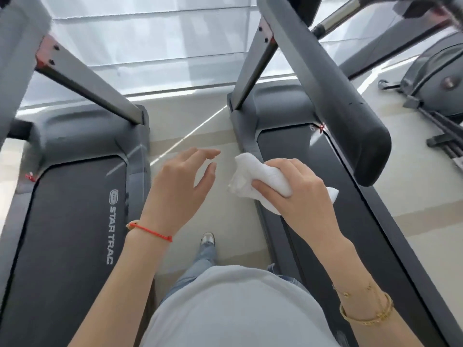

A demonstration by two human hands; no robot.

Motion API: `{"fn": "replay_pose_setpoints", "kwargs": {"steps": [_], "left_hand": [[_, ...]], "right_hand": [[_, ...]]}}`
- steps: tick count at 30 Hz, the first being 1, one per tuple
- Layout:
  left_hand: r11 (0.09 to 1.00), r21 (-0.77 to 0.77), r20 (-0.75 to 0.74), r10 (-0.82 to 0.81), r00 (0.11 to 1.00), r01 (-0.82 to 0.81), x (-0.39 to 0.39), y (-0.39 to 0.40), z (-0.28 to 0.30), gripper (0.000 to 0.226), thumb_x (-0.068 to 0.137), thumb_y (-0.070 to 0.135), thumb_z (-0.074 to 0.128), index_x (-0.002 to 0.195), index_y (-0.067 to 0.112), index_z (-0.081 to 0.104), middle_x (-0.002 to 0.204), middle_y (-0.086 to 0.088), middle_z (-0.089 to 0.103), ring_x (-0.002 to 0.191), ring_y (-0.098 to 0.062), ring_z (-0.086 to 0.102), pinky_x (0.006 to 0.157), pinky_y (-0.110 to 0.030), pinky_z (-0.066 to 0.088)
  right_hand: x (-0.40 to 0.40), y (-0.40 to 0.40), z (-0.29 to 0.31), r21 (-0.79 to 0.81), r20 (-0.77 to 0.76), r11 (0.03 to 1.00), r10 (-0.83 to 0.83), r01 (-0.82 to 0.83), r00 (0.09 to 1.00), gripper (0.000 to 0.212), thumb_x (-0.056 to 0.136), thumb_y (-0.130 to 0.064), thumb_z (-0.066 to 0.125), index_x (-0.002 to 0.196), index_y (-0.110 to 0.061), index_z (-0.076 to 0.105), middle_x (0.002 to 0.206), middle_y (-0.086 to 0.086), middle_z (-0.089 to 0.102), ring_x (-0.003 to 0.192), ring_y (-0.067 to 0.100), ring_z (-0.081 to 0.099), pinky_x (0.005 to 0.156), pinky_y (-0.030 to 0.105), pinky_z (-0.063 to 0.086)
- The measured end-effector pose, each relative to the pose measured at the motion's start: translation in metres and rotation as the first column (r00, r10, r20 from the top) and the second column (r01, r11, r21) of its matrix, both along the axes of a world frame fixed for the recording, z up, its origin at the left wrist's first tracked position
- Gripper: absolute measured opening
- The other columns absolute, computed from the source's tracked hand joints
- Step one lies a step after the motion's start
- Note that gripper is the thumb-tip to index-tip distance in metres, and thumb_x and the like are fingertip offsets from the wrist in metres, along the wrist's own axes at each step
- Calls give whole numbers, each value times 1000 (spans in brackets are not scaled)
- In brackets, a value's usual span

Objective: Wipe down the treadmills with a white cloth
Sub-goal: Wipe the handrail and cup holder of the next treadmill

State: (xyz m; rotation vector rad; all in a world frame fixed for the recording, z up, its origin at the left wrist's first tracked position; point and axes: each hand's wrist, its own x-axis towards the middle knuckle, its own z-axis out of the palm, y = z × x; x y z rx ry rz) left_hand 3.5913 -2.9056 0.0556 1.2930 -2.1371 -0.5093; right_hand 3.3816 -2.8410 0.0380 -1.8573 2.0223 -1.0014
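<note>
I stand in the aisle between two dark grey treadmills. The left treadmill (67,221) carries white STAR TRAC lettering on its belt. The right treadmill (350,221) has a thick padded handrail (350,116) running above its belt. My right hand (295,194) is shut on a crumpled white cloth (253,179), held over the left side rail of the right treadmill; whether the cloth touches the rail I cannot tell. My left hand (183,181) hovers over the floor between the machines, fingers spread, holding nothing.
Beige floor (190,136) runs between the machines up to a bright window wall (150,46). An angled upright post (85,78) rises from the left treadmill. Another exercise machine (436,81) stands at the far right. My foot (208,239) is on the aisle floor.
</note>
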Motion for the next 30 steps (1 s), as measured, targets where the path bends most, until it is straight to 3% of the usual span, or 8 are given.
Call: {"fn": "replay_pose_setpoints", "kwargs": {"steps": [5,10,16,24,26,30], "left_hand": [[972,-53,-6,-230,973,230,-20,-100,14,25,97,17,56,120,14,67,113,4,69,104,-17,65,92,-39,52],[879,-101,-10,-470,883,467,-59,-178,24,24,96,14,57,118,13,67,112,3,69,104,-18,64,93,-42,50],[717,-118,24,-689,724,687,-121,-230,31,25,97,15,56,119,13,67,115,1,68,107,-19,62,93,-44,49],[576,-148,43,-809,587,804,-192,-267,35,27,97,16,54,121,15,66,117,3,68,113,-18,59,99,-42,46],[563,-157,52,-816,576,811,-209,-275,36,27,97,17,54,122,15,65,118,2,67,115,-20,57,100,-44,44],[552,-157,69,-821,567,819,-238,-290,37,27,97,18,54,122,16,65,120,2,66,118,-20,55,103,-43,41]], "right_hand": [[7,-55,12,-71,-17,981,-184,182,983,38,89,-54,59,110,-22,64,102,-6,62,90,14,56,81,34,50],[0,-90,24,-149,-40,901,-417,407,908,39,92,-54,55,112,-21,62,106,-7,60,95,15,55,85,38,48],[-28,-108,40,-224,-113,744,-661,629,742,47,94,-58,47,112,-18,62,109,-3,60,99,19,55,90,31,45],[-89,-125,46,-349,-238,518,-855,781,460,43,96,-53,52,107,-13,62,103,5,60,94,26,53,89,35,41],[-109,-136,46,-310,-277,504,-859,806,431,44,96,-54,51,108,-13,62,105,6,60,94,27,53,87,37,41],[-129,-160,33,8,-422,542,-760,840,494,58,94,-65,30,112,-20,61,102,1,63,93,26,57,81,39,39]]}}
